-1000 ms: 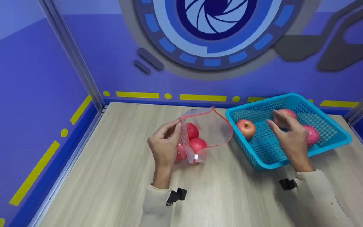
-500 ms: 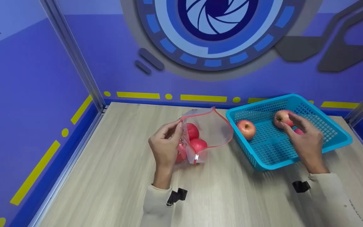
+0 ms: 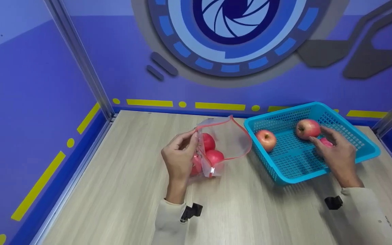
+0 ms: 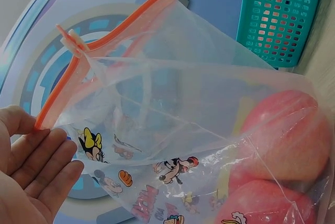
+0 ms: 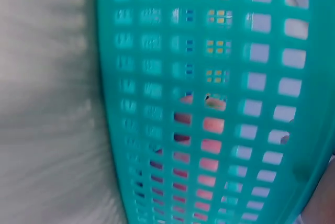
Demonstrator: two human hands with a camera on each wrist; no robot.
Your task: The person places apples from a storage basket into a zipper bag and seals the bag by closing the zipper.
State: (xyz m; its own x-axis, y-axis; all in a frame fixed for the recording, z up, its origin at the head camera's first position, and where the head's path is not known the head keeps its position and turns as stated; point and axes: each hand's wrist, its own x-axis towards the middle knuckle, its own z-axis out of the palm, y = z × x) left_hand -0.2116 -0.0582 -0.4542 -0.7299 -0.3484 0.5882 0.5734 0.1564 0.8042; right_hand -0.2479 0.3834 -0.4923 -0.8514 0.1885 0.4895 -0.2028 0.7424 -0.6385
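Note:
My left hand (image 3: 179, 154) pinches the red zip edge of a clear zip bag (image 3: 228, 139) between thumb and forefinger. The bag's mouth gapes to the right, and several red apples (image 3: 213, 156) lie inside. In the left wrist view, cartoon figures are printed on the bag (image 4: 172, 109), and its slider (image 4: 73, 41) sits on the orange-red zip. My right hand (image 3: 339, 154) reaches into the blue basket (image 3: 281, 178), thumb and fingers curved round a pink apple (image 3: 326, 142) that the hand mostly covers. The right wrist view shows mainly the basket's side (image 5: 204, 109).
Another apple (image 3: 308, 129) lies just behind the right fingers, and one more apple (image 3: 266, 140) rests by the basket's left wall. The basket stands right of the bag on the wooden table (image 3: 124, 190). A printed panel (image 3: 199, 81) closes off the back.
My right hand has shifted right and down from above the back apple to the pink apple at the basket's right. The left hand and the bag hold still.

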